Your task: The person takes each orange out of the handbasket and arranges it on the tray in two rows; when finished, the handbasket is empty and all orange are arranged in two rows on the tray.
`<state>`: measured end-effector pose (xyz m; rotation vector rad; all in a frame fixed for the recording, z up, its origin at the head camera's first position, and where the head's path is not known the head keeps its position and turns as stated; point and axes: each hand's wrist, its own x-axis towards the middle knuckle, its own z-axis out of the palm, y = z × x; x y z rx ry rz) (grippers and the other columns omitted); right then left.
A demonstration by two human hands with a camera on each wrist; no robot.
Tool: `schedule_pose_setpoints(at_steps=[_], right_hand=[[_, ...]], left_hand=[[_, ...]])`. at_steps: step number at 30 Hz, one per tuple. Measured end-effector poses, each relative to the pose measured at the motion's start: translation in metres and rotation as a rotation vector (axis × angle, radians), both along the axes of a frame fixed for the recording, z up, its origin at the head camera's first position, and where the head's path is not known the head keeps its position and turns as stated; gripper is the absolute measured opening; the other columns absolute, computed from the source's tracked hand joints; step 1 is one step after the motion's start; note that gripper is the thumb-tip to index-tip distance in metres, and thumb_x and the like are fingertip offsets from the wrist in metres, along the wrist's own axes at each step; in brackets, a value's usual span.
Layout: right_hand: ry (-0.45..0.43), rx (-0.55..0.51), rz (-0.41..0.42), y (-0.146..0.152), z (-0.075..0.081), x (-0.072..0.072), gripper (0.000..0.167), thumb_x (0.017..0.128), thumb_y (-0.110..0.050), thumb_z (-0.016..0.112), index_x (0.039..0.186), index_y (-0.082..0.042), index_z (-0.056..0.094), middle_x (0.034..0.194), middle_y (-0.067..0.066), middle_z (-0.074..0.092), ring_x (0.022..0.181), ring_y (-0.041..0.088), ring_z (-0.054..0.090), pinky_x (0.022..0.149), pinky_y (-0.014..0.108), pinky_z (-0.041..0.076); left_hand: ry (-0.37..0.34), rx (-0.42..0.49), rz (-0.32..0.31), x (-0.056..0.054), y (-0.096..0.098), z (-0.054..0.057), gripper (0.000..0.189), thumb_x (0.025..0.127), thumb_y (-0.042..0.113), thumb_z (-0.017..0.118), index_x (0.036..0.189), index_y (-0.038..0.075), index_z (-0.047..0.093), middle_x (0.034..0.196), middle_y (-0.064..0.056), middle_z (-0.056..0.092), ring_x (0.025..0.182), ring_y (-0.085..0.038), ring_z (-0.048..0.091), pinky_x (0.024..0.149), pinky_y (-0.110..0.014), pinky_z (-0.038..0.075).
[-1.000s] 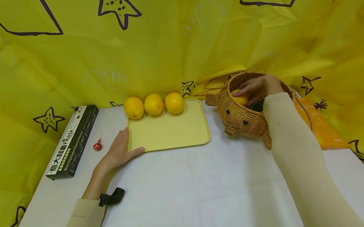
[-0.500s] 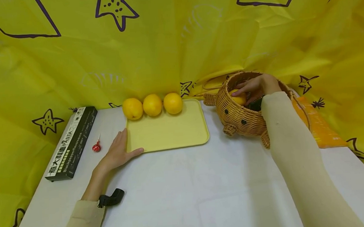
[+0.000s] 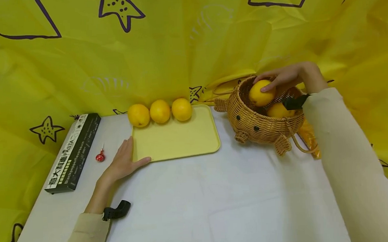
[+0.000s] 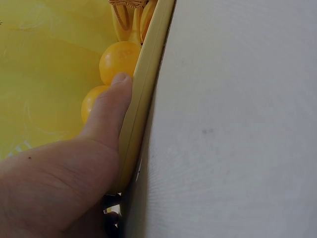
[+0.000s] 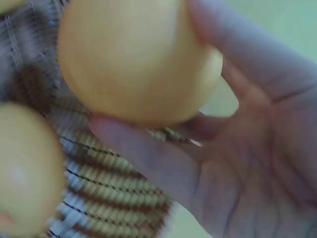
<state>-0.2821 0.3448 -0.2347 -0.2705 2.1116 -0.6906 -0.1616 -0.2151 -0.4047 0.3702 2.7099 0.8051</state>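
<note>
Across the white surface (image 3: pixel 210 199), toward its far edge, stands the largest item to mind: a pig-faced wicker basket (image 3: pixel 266 131), its mouth tipped somewhat toward the viewer. It looks light and slightly springy, so a firm tug would probably shift it; the rim seems its best hold. Just beside it, the yellow tray (image 3: pixel 178 139) lies flat, probably stiff and light, easiest to steady or lift by its raised edge. Along its left side the left hand (image 3: pixel 121 163) rests with fingers extended, thumb along the near rim, clasping nothing. Over the basket, the right hand (image 3: pixel 284 76) grasps the held orange (image 3: pixel 259 94) between thumb and fingers, at the basket's mouth. Smooth, round and likely fairly weighty for its size, the fruit should tolerate a firm grip, yet could slip or roll; opposing contact around its widest part suits it best. Another orange (image 3: pixel 278 111) sits lower in the basket, and a row of three oranges (image 3: pixel 160 111) lines the tray's far rim, likely to roll if jolted.
</note>
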Motion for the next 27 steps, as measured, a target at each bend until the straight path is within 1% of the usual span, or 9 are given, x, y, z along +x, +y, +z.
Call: schedule_pose_setpoints(at_steps=[2, 5, 8, 10, 12, 16, 19, 22, 27], right_hand=[[0.028, -0.022, 0.007, 0.008, 0.010, 0.009, 0.058, 0.103, -0.030, 0.047, 0.151, -0.023, 0.016, 0.141, 0.020, 0.032, 0.114, 0.024, 0.057, 0.096, 0.040, 0.052], [0.119, -0.127, 0.014, 0.017, 0.016, 0.029, 0.051, 0.104, -0.021, 0.044, 0.149, -0.029, 0.022, 0.133, 0.013, 0.040, 0.109, 0.024, 0.062, 0.093, 0.039, 0.055], [0.204, -0.339, 0.027, 0.022, 0.011, 0.047, 0.052, 0.104, -0.009, 0.039, 0.150, -0.026, 0.024, 0.129, 0.008, 0.041, 0.105, 0.018, 0.063, 0.089, 0.036, 0.057], [0.219, -0.495, 0.048, 0.023, 0.005, 0.056, 0.053, 0.103, -0.005, 0.038, 0.151, -0.023, 0.023, 0.131, 0.005, 0.042, 0.106, 0.015, 0.062, 0.089, 0.032, 0.058], [0.184, -0.638, 0.085, 0.022, 0.000, 0.061, 0.055, 0.103, -0.004, 0.036, 0.153, -0.021, 0.022, 0.133, 0.005, 0.042, 0.107, 0.014, 0.061, 0.089, 0.032, 0.058], [0.133, -0.803, 0.124, 0.014, -0.008, 0.064, 0.055, 0.103, -0.007, 0.040, 0.153, -0.022, 0.024, 0.137, 0.003, 0.045, 0.110, 0.013, 0.060, 0.089, 0.030, 0.057], [0.103, -0.933, 0.136, 0.004, -0.013, 0.066, 0.053, 0.102, -0.008, 0.042, 0.152, -0.021, 0.028, 0.140, 0.002, 0.044, 0.114, 0.014, 0.058, 0.090, 0.030, 0.057], [0.045, -1.094, 0.201, -0.008, -0.017, 0.066, 0.054, 0.101, -0.011, 0.045, 0.152, -0.017, 0.027, 0.143, 0.007, 0.039, 0.121, 0.018, 0.055, 0.093, 0.033, 0.056], [-0.003, -1.232, 0.324, -0.032, -0.020, 0.066, 0.064, 0.099, -0.026, 0.054, 0.152, -0.013, 0.021, 0.147, 0.012, 0.037, 0.125, 0.023, 0.051, 0.097, 0.037, 0.054]], left_hand=[[-0.001, 0.002, -0.001, 0.000, 0.002, 0.000, 0.117, 0.086, 0.058, 0.063, 0.152, -0.005, -0.010, 0.160, -0.029, -0.007, 0.148, -0.048, -0.005, 0.119, -0.063, 0.003], [0.002, 0.002, -0.001, 0.000, 0.003, 0.000, 0.117, 0.086, 0.057, 0.064, 0.152, -0.006, -0.009, 0.160, -0.029, -0.006, 0.148, -0.048, -0.004, 0.119, -0.064, 0.003], [0.018, -0.002, -0.009, -0.001, 0.002, 0.000, 0.116, 0.086, 0.056, 0.064, 0.152, -0.007, -0.008, 0.160, -0.030, -0.005, 0.148, -0.049, -0.002, 0.119, -0.063, 0.004], [0.028, -0.006, -0.014, -0.001, 0.002, 0.001, 0.116, 0.086, 0.055, 0.065, 0.152, -0.007, -0.008, 0.160, -0.030, -0.004, 0.148, -0.049, -0.001, 0.119, -0.063, 0.005], [0.043, -0.005, -0.017, 0.000, 0.002, 0.001, 0.116, 0.086, 0.054, 0.065, 0.152, -0.008, -0.007, 0.159, -0.031, -0.003, 0.147, -0.050, 0.000, 0.119, -0.063, 0.006], [0.058, 0.013, -0.017, 0.004, 0.002, 0.000, 0.114, 0.086, 0.051, 0.067, 0.151, -0.009, -0.005, 0.159, -0.033, 0.000, 0.147, -0.050, 0.003, 0.119, -0.063, 0.008], [0.039, 0.016, -0.014, 0.005, 0.002, -0.002, 0.114, 0.086, 0.052, 0.066, 0.152, -0.009, -0.005, 0.159, -0.032, -0.001, 0.148, -0.049, 0.001, 0.119, -0.062, 0.007], [0.022, 0.009, -0.015, 0.004, 0.002, -0.002, 0.114, 0.087, 0.054, 0.064, 0.151, -0.009, -0.006, 0.160, -0.031, -0.004, 0.148, -0.049, -0.002, 0.120, -0.062, 0.004], [0.036, 0.003, -0.015, 0.001, 0.002, 0.001, 0.115, 0.087, 0.054, 0.065, 0.151, -0.009, -0.006, 0.160, -0.031, -0.004, 0.147, -0.050, -0.002, 0.119, -0.063, 0.004]])
